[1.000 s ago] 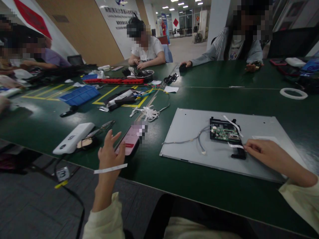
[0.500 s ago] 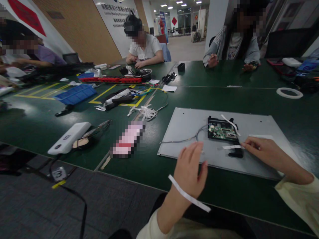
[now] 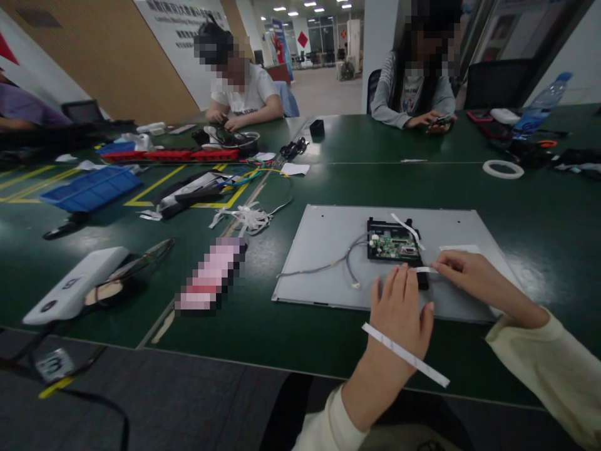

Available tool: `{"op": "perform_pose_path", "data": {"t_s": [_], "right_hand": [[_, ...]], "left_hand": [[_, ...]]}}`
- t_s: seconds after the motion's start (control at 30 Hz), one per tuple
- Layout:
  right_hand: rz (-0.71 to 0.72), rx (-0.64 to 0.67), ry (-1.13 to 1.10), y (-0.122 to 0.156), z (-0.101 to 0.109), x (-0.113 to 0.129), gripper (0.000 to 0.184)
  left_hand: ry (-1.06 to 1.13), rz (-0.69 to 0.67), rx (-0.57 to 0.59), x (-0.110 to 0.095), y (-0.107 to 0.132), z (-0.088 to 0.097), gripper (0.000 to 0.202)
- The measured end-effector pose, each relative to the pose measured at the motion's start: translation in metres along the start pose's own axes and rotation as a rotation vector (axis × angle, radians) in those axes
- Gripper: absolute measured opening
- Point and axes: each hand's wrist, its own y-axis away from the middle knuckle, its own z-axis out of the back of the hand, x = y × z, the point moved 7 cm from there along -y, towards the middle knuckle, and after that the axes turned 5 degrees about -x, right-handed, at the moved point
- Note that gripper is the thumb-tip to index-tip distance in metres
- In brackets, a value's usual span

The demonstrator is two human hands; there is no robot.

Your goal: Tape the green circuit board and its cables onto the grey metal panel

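Note:
A grey metal panel [image 3: 319, 250] lies flat in front of me. A green circuit board [image 3: 392, 244] in a black frame sits on it, with a grey cable [image 3: 323, 268] trailing left to a small white plug. My right hand [image 3: 469, 275] pinches the right end of a short strip of white tape [image 3: 424, 270] at the frame's lower right corner. Over the tape's left end reaches my left hand [image 3: 399, 313], its fingers stretched out and its thumb apart; whether the fingertips touch is unclear. Another tape strip [image 3: 407, 232] crosses the frame's upper right, and a longer white strip [image 3: 406, 355] clings to my left wrist.
Left of the panel lie a pixelated phone [image 3: 211, 275], a white power bank [image 3: 77, 285] and a tangle of white strips [image 3: 248, 217]. Further off are a blue tray [image 3: 91, 188], a tape roll [image 3: 503, 169] and a water bottle [image 3: 542, 106]. Two people sit across the table.
My left hand has moved right and up, from the panel's front edge to the tape by the black frame. My right hand keeps its pinch on the tape. The view has turned somewhat right.

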Motion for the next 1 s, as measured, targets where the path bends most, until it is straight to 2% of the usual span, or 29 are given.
{"op": "perform_pose_path", "data": {"t_s": [0.13, 0.3, 0.57, 0.77, 1.0], "right_hand": [[0.005, -0.049, 0.038, -0.001, 0.002, 0.001, 0.036], [-0.006, -0.077, 0.131, -0.001, 0.003, 0.005, 0.033], [-0.036, -0.106, 0.533, 0.003, -0.003, 0.024, 0.030], [-0.088, -0.145, 0.654, 0.006, 0.004, 0.022, 0.032], [-0.077, -0.142, 0.633, 0.009, 0.003, 0.018, 0.018]], "left_hand": [[-0.012, 0.016, 0.015, 0.000, -0.003, -0.009, 0.057], [-0.041, 0.017, -0.027, 0.001, -0.003, -0.015, 0.058], [-0.118, 0.048, -0.028, 0.001, -0.009, -0.020, 0.059], [-0.111, 0.026, 0.013, 0.005, -0.017, -0.011, 0.053], [-0.122, -0.014, 0.129, 0.009, -0.015, -0.004, 0.050]]}}
